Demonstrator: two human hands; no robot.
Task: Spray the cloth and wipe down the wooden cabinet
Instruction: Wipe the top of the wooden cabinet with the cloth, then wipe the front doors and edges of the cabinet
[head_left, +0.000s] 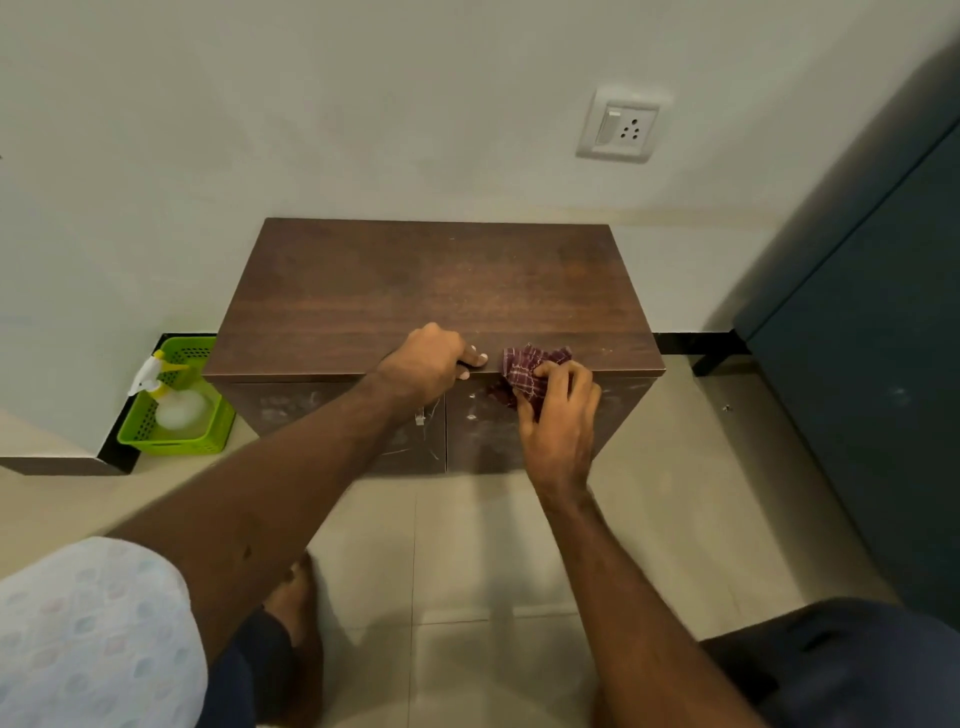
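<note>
- The wooden cabinet (431, 291) sits low against the white wall, dark brown top, two front doors with whitish smudges and scratches on them.
- Left hand (428, 364) is at the front edge of the cabinet top, roughly mid-width, fingers curled over the lip so the fingertips rest on top and the thumb side hangs down over the front. Clenched on the edge, basically, nothing else in it.
- Right hand (558, 410) is just beside it, to the right, pressing a maroon checked cloth (530, 366) against the same front edge. The cloth is bunched up, part of it lying on the cabinet top and part hanging over onto the upper bit of the right door. Fingers are wrapped onto the cloth, gripping it.
- The two hands are near each other but not touching.
- The spray bottle (166, 400), clear with a white and yellow trigger head, stands in a lime green plastic basket (171, 441) on the floor, right by the cabinet's left side.
- There's a switch and socket plate (621, 127) on the wall above the cabinet's right end, and a dark teal cupboard (872, 332) off to the right.
- Beige tiled floor (675, 493) in front.
</note>
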